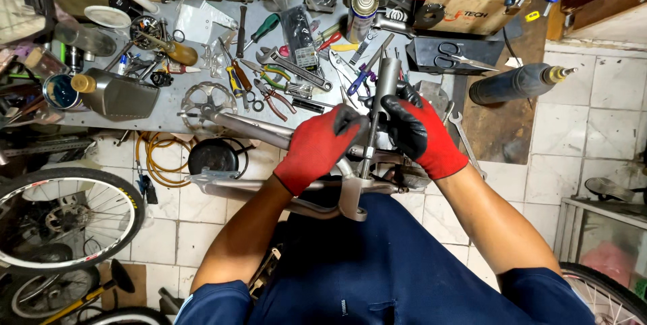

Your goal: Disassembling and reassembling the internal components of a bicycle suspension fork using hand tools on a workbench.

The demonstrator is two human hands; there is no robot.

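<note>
Two gloved hands, left hand (pixel 322 144), right hand (pixel 419 131), gripping grey bicycle frame (pixel 283 133)

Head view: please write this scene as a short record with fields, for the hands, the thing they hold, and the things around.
left hand: left hand in a red and black glove, closed around the threaded rod
right hand: right hand in the same kind of glove, gripping the grey tube of the bicycle frame
frame position: lies across the person's lap, in front of the workbench
on bench: pliers, spray can, scissors
floor, left: bicycle wheel
</note>
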